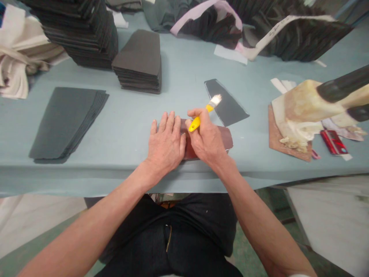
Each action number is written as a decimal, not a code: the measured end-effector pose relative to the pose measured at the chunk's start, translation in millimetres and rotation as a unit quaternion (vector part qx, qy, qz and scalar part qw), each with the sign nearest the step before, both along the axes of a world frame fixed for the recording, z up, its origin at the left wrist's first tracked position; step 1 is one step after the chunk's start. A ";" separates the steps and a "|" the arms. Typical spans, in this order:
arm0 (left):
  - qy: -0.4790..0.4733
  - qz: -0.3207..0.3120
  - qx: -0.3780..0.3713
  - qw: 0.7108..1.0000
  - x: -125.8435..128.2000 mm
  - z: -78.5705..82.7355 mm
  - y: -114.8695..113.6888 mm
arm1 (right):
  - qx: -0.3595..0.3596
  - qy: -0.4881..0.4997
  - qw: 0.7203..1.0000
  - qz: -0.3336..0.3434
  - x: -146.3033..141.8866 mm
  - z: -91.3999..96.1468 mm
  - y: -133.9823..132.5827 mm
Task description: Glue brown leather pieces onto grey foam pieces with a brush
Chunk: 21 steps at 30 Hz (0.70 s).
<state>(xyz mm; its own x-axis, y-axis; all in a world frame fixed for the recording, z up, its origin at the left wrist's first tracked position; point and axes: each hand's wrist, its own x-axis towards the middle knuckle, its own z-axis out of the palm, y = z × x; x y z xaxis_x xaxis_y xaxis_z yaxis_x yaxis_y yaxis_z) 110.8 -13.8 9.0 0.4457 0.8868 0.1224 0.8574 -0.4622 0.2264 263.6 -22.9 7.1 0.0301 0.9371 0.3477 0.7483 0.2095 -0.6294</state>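
My left hand [167, 144] lies flat, fingers stretched out, over the left end of a reddish-brown panel [227, 137] near the table's front edge. In my right hand [209, 138] is a paintbrush with a yellow handle [195, 124]; its pale, coated bristles point up and away from me. That hand rests over the middle of the brown panel and hides part of it. Just beyond the panel, a single dark grey cut piece [226, 103] with light edges lies flat, and the brush tip shows above it.
A fanned pile of dark grey pieces [66, 121] lies at left. Behind it stand a short stack [138, 61] and a tall black stack [83, 34]. At right, a glue-crusted container [300, 102] sits on a brown board [275, 134], beside a red box [333, 142].
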 end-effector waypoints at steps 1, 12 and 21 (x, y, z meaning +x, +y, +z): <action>-0.002 0.000 0.003 1.000 -1.0 -2.0 0.4 | 0.015 0.037 0.999 0.030 -7.8 -0.3 -3.6; -0.008 -0.011 0.013 1.000 -5.4 -11.1 4.8 | 0.027 0.021 0.999 0.025 -29.9 -13.0 -4.9; 0.006 -0.005 0.014 1.000 -1.0 -2.5 3.0 | 0.038 -0.089 0.995 -0.013 -3.0 -19.7 -24.0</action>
<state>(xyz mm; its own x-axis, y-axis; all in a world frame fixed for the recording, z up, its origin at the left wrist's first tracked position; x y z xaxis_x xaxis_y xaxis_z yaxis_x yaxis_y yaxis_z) 109.8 -10.7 6.5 0.4554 0.8789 0.1419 0.8557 -0.4761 0.2025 260.6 -46.9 -12.6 -0.0142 0.9077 0.4195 0.8525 0.2302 -0.4693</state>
